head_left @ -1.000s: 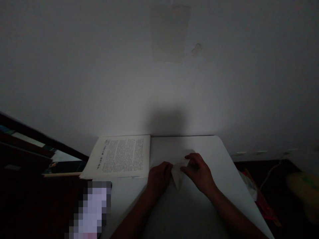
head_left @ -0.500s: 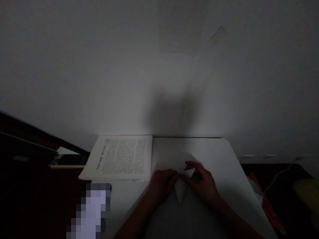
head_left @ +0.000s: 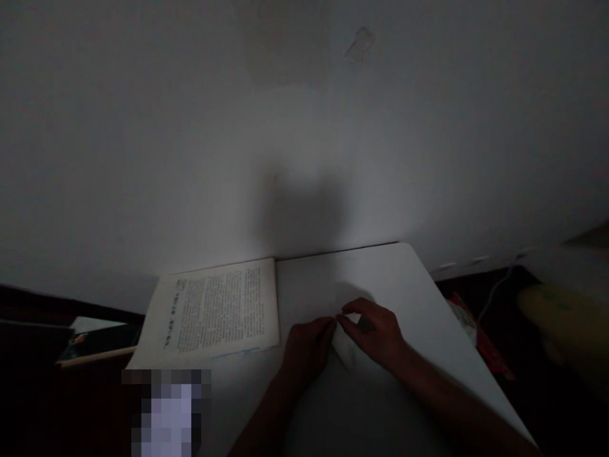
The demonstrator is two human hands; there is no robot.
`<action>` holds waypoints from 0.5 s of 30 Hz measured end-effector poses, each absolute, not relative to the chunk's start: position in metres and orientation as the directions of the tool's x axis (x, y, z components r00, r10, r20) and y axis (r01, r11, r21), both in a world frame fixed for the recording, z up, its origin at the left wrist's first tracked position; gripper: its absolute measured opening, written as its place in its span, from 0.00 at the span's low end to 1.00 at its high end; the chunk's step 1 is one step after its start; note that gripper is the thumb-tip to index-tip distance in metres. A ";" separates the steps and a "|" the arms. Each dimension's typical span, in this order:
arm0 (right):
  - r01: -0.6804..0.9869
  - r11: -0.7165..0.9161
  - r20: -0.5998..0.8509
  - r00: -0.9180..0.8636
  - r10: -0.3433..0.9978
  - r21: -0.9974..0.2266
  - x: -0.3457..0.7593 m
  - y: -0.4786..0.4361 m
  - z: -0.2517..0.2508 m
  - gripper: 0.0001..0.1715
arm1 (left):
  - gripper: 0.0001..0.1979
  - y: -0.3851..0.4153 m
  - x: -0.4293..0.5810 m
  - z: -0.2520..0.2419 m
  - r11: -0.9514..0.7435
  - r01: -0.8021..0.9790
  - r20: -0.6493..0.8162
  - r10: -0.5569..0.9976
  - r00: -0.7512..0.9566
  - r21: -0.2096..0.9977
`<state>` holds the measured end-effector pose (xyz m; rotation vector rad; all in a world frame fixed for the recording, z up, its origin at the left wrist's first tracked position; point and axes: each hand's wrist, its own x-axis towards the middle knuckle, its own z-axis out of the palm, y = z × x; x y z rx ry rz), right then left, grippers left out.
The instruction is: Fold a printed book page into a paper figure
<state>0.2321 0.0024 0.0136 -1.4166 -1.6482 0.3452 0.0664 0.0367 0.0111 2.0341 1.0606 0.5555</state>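
Over the white table [head_left: 375, 266], my left hand [head_left: 308, 348] and my right hand [head_left: 373, 329] meet at the fingertips. Between them is a small piece of folded white paper [head_left: 343, 350], its pointed end hanging toward me. My left fingers are pinched on its upper left edge. The thumb and index finger of my right hand close on its top, right beside the left fingertips. Dim light hides the paper's exact folds.
Left on the table lies a stack of printed pages [head_left: 214, 311]. A pixelated bright patch [head_left: 169, 419] covers something at the near left edge. The wall [head_left: 190, 158] rises behind the table. Beyond the right edge are a red item [head_left: 492, 358] and a white cable [head_left: 495, 292].
The view has turned, so the table and pages sit tilted and further left. My right index finger has come down from a raised position to meet the thumb at the paper's top.
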 end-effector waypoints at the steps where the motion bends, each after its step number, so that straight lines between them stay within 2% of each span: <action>1: 0.649 0.289 0.442 0.082 0.893 -0.704 0.233 0.002 0.014 0.04 | 0.15 0.036 0.067 0.011 -0.374 0.492 0.048 0.831 0.555 0.786; 9: 0.652 0.202 0.379 0.141 0.915 -0.731 0.241 0.001 0.016 0.06 | 0.14 0.033 0.068 0.011 -0.394 0.462 0.118 0.847 0.519 0.795; 15: 0.547 0.140 0.283 0.186 0.941 -0.825 0.247 0.004 0.011 0.08 | 0.13 0.033 0.067 0.013 -0.359 0.499 0.063 0.855 0.515 0.789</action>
